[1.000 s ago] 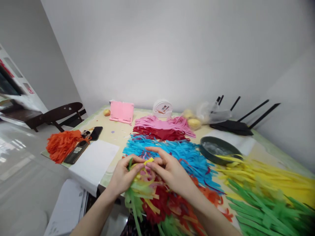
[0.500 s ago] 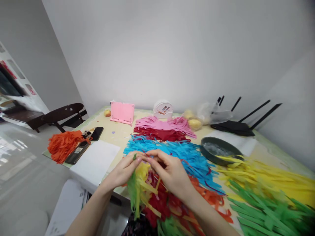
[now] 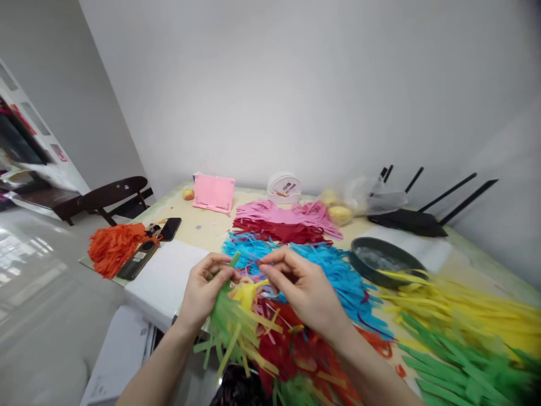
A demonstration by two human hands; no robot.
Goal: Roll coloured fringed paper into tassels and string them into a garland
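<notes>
My left hand is closed round a bundle of paper strips, green, yellow and red, which hangs down over the table's near edge. A green strip end sticks up above its thumb. My right hand pinches a thin strip just right of the bundle's top, fingers curled. Both hands hover above a heap of blue paper strips.
Heaps of pink, dark red, orange, yellow and green strips cover the table. A dark bowl, white paper, phones, a pink box and a round white tub lie around.
Both hands have risen slightly and drawn apart. The bundle has been lifted and now hangs lower left, fanned out. The camera has shifted a little.
</notes>
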